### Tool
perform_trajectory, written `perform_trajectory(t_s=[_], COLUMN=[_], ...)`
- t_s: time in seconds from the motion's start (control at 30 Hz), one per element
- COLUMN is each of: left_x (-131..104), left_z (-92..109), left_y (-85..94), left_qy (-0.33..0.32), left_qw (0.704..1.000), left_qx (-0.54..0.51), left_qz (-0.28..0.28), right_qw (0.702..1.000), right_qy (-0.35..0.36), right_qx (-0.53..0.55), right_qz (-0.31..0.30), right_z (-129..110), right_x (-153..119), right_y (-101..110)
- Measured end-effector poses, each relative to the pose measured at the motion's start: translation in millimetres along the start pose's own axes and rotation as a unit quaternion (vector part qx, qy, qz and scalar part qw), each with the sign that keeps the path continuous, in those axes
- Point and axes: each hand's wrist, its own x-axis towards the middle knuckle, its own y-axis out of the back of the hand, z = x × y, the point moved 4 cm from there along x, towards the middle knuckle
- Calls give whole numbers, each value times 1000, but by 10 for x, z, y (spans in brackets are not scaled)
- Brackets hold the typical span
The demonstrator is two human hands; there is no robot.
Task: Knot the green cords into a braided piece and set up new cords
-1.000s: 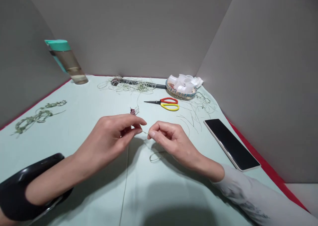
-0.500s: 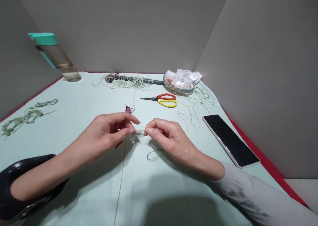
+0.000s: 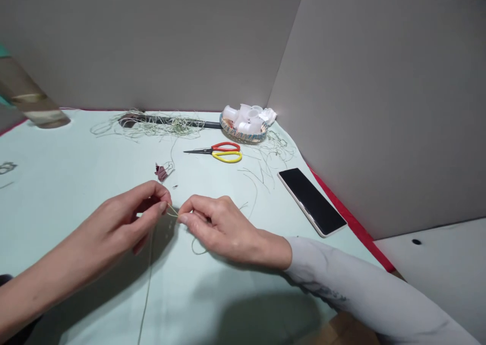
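Note:
Between my hands a thin pale green thread (image 3: 172,211) forms a small narrow loop. My left hand (image 3: 132,221) pinches it between thumb and forefinger, and a long tail of the thread hangs down toward the front edge. Just to the right, my right hand (image 3: 218,226) pinches the other side with thumb and index fingertip; a curl of thread shows beneath that hand. Beyond my left fingers lies a small dark-red wound piece (image 3: 161,172) with a thread running from it. Scissors (image 3: 218,152) with red and yellow handles lie farther back.
A dark rod (image 3: 163,119) under tangled threads lies along the back, beside a small woven basket (image 3: 243,134) of white plastic spools. A phone (image 3: 311,201) is at the right. A bottle (image 3: 34,99) stands back left. Grey panels enclose the pale cloth (image 3: 94,165).
The view has swung to the right, so everything appears farther left. The thread between my fingertips now shows as a small loop instead of a short straight stretch.

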Motion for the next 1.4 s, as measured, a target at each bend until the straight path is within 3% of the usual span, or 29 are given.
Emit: perform_trajectory(t_s=[0.17,0.47,0.67,0.97,1.4], left_x=[75,74,67,19,-118], left_z=[-59,-48,-58,-143,-274], left_y=[-46,-99,-122,-189,-216], left_qy=[25,72,87,102,138], left_qw=[992,965,966,969,973], left_qx=[-99,-235,-217,-203,-180], left_qz=[-72,-95,-110,-92,-42], right_qw=[1000,998,998,997,998], right_qy=[-9,-12,-20,-58,-62], right_qx=[9,33,40,36,6], right_qz=[27,45,39,-25,11], right_z=[54,79,101,110,199], right_x=[30,24,25,26,43], right_y=[41,70,57,16,-102])
